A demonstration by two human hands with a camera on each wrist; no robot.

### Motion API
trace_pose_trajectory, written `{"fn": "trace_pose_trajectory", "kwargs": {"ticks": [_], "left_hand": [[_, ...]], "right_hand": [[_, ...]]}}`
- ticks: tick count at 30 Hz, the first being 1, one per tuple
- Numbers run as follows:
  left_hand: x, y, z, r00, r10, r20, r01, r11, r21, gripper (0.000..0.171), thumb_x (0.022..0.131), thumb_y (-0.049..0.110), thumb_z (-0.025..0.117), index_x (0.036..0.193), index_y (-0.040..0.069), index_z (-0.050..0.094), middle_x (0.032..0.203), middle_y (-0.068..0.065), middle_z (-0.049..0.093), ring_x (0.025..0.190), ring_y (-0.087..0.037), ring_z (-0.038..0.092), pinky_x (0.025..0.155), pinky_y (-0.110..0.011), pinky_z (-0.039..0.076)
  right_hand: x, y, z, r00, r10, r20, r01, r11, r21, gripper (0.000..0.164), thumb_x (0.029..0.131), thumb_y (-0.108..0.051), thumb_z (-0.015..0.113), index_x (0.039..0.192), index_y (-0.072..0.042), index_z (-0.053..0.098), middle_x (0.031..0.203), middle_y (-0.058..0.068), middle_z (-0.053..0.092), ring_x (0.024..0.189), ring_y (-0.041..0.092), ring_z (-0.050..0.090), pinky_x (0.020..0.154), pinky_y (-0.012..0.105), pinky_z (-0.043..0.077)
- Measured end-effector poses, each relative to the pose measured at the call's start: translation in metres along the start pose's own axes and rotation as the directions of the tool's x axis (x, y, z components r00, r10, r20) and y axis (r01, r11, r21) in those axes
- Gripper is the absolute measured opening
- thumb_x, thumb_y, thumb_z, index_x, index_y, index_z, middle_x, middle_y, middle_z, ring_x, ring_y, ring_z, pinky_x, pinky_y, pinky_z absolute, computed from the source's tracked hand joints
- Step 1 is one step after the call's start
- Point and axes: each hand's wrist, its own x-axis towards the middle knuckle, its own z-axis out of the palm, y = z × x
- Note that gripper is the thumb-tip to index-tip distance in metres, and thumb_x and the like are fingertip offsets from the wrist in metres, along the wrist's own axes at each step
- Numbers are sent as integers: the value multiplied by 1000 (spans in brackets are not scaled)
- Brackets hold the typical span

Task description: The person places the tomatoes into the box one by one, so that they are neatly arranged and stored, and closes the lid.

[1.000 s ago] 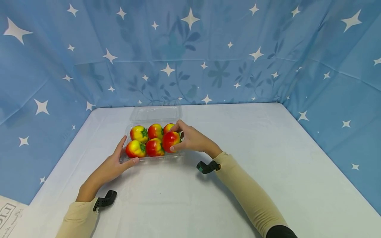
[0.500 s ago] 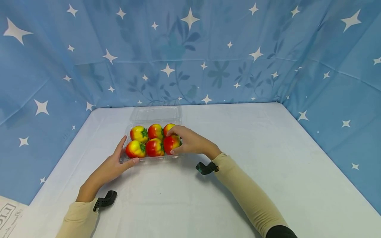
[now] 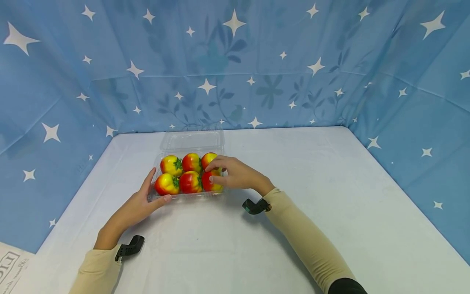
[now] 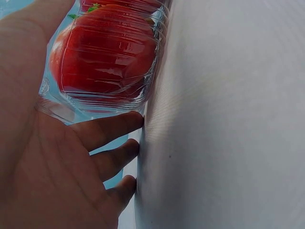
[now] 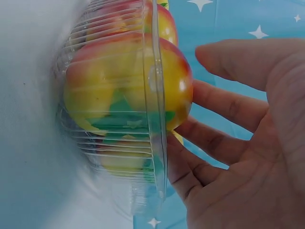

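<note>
Several glossy red-and-yellow fruits (image 3: 191, 181) with green leafy tops sit in two rows in a clear plastic clamshell box (image 3: 198, 195). My left hand (image 3: 137, 206) rests around its near left corner, thumb along the front edge and fingers beside the left wall. In the left wrist view those fingers (image 4: 114, 129) lie nearly straight, their tips down at the tabletop. Over the near right fruit (image 3: 210, 181) my right hand (image 3: 238, 173) hovers with loose fingers. The right wrist view shows its thumb (image 5: 228, 57) apart from that fruit (image 5: 178, 90) and its fingers spread behind.
The box's clear lid (image 3: 192, 140) lies folded back, towards the far table edge. A white cloth covers the table (image 3: 323, 175). Behind and on both sides hangs a blue star-patterned curtain (image 3: 271, 41). A printed pale sheet (image 3: 12, 263) shows at the lower left.
The right hand has lowered the near right fruit into the box beside the others and loosened its fingers from it. My left hand has stayed at the corner.
</note>
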Motion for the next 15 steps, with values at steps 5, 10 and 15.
{"fn": "trace_pose_trajectory", "kwargs": {"ticks": [5,10,15], "left_hand": [[0,0,0,1000,-1,-1,1,1000,-2,114,101,57,68,173,18,-11,170,-36,18,153,-59,25,114,-81,22],[0,0,0,1000,-2,1,2,1000,-13,114,101,56,68,172,17,-12,171,-36,17,153,-58,25,115,-80,22],[-2,1,-1,1000,-3,6,3,1000,-18,115,102,54,68,172,16,-15,166,-41,22,152,-59,26,114,-80,23]], "right_hand": [[-1,3,-1,996,-4,-90,12,996,86,27,105,-18,67,127,-4,74,122,5,70,105,20,61,93,40,57],[-1,9,-1,966,74,-247,-27,981,191,24,105,-18,65,122,-3,75,115,5,71,106,20,64,94,37,57],[-1,17,0,915,160,-371,-36,947,319,29,107,-17,63,128,0,71,127,15,70,113,26,65,99,43,55]]}}
